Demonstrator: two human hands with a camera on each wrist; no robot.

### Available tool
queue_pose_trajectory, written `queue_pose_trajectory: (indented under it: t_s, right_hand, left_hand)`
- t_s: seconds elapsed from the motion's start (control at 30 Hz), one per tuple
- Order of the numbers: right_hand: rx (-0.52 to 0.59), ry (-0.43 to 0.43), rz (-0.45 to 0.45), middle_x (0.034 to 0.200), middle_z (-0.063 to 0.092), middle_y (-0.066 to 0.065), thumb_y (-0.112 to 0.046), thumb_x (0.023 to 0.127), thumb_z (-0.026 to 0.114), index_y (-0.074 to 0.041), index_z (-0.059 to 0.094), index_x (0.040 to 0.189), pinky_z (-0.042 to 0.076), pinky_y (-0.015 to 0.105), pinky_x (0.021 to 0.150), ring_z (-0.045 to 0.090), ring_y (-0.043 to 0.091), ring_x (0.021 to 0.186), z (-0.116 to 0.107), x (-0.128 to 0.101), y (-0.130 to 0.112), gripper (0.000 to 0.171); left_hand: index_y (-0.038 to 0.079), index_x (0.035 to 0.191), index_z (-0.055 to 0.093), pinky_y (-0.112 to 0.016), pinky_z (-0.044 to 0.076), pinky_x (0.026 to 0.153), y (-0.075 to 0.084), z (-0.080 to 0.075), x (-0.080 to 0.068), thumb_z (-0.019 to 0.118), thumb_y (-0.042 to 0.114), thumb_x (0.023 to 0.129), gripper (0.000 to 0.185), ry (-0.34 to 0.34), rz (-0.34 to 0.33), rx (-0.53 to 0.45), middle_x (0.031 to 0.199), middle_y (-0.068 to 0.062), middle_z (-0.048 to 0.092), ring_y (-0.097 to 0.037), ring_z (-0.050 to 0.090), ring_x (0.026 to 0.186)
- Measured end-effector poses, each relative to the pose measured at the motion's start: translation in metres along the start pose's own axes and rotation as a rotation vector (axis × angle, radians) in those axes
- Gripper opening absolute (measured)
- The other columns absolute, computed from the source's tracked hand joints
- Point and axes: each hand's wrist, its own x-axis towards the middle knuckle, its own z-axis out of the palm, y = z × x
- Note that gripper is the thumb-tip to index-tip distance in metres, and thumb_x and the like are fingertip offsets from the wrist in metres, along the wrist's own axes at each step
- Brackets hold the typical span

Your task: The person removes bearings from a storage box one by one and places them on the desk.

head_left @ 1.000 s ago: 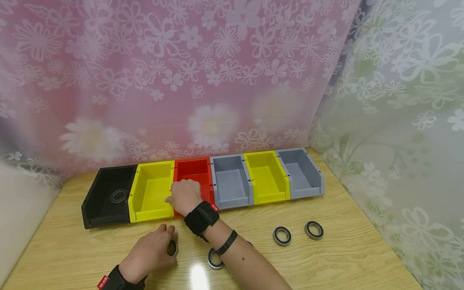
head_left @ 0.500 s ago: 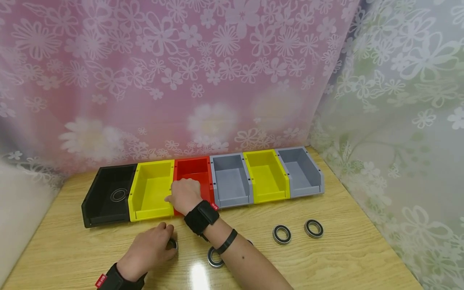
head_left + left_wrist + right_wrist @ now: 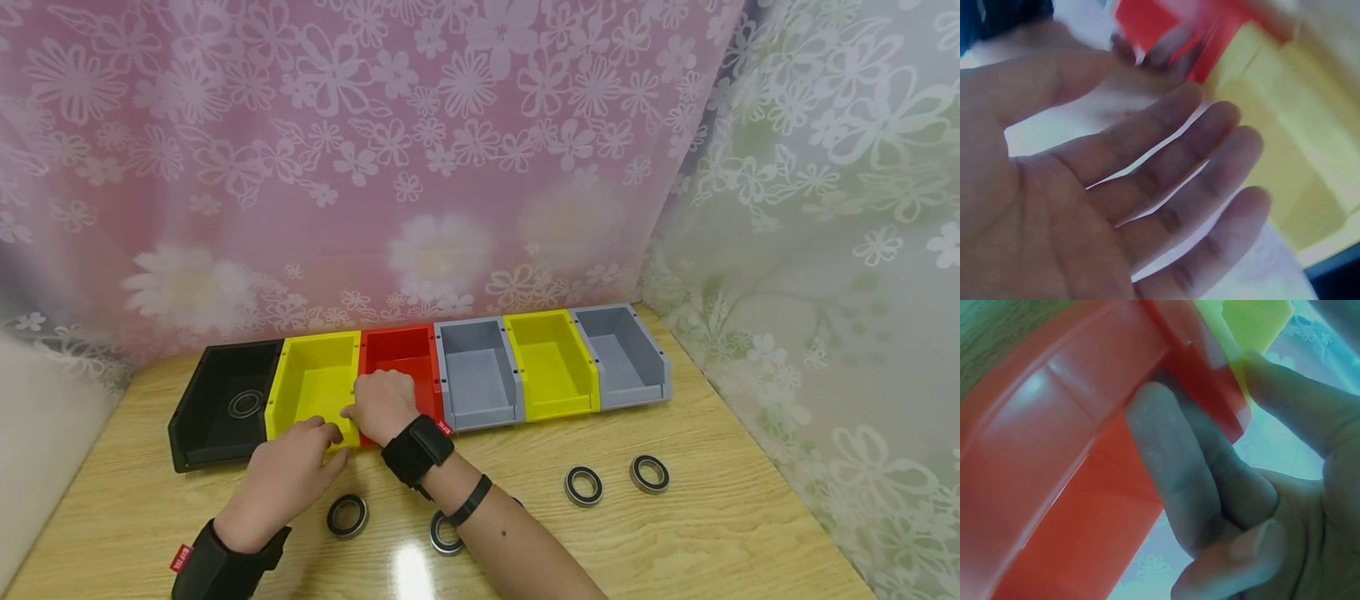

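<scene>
My right hand point(image 3: 382, 402) grips the front left corner of the red bin point(image 3: 401, 350). In the right wrist view its fingers point(image 3: 1172, 462) curl inside the red wall point(image 3: 1072, 444) and the thumb presses the outside, by the yellow bin point(image 3: 1254, 322). My left hand point(image 3: 294, 468) is open, its fingertips at the front edge of the left yellow bin point(image 3: 318, 383). The left wrist view shows the bare palm point(image 3: 1147, 206) with straight fingers beside that yellow bin point(image 3: 1279, 156). A black bearing ring point(image 3: 347, 515) lies on the table just right of the left hand.
Six bins stand in a row at the back: black point(image 3: 217, 433) with one ring point(image 3: 246, 404) inside, yellow, red, grey point(image 3: 480, 379), yellow point(image 3: 551, 362), grey point(image 3: 622, 354). More rings lie on the wooden table point(image 3: 712, 533): one point(image 3: 442, 537) under my right forearm, two point(image 3: 583, 486) point(image 3: 649, 473) at right.
My left hand has let go of the ring it covered and moved up to the yellow bin's front edge. The ring now lies exposed. My right hand has not moved.
</scene>
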Motion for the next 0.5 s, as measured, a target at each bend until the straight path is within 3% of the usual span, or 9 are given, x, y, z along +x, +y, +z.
queue_pose_trajectory:
  t_s: [0.17, 0.37, 0.5]
  right_hand:
    - [-0.009, -0.005, -0.011, 0.056, 0.046, -0.002, -0.060, 0.087, 0.073, -0.018, 0.075, 0.087, 0.036, 0.024, 0.048, 0.050, 0.016, 0.053, -0.001, 0.001, 0.000, 0.042]
    - [0.014, -0.017, -0.004, 0.055, 0.047, -0.002, -0.060, 0.087, 0.074, -0.020, 0.080, 0.098, 0.037, 0.024, 0.050, 0.051, 0.015, 0.053, -0.001, 0.001, 0.000, 0.042]
    - [0.007, -0.010, -0.002, 0.054, 0.044, -0.002, -0.060, 0.087, 0.073, -0.019, 0.078, 0.089, 0.035, 0.023, 0.048, 0.050, 0.015, 0.052, -0.001, 0.001, -0.001, 0.041]
  left_hand:
    - [-0.001, 0.104, 0.075, -0.042, 0.057, 0.060, -0.009, -0.026, 0.008, 0.079, 0.022, 0.090, 0.026, 0.128, -0.007, -0.015, 0.096, -0.016, 0.070, -0.025, 0.063, 0.073]
    - [-0.005, 0.113, 0.071, -0.049, 0.057, 0.065, -0.029, -0.047, 0.016, 0.075, 0.018, 0.094, 0.030, 0.243, -0.031, -0.029, 0.108, -0.025, 0.067, -0.035, 0.062, 0.083]
    - [-0.007, 0.118, 0.069, -0.055, 0.054, 0.068, -0.042, -0.053, 0.017, 0.073, 0.018, 0.096, 0.033, 0.328, -0.039, -0.045, 0.115, -0.029, 0.063, -0.042, 0.060, 0.089]
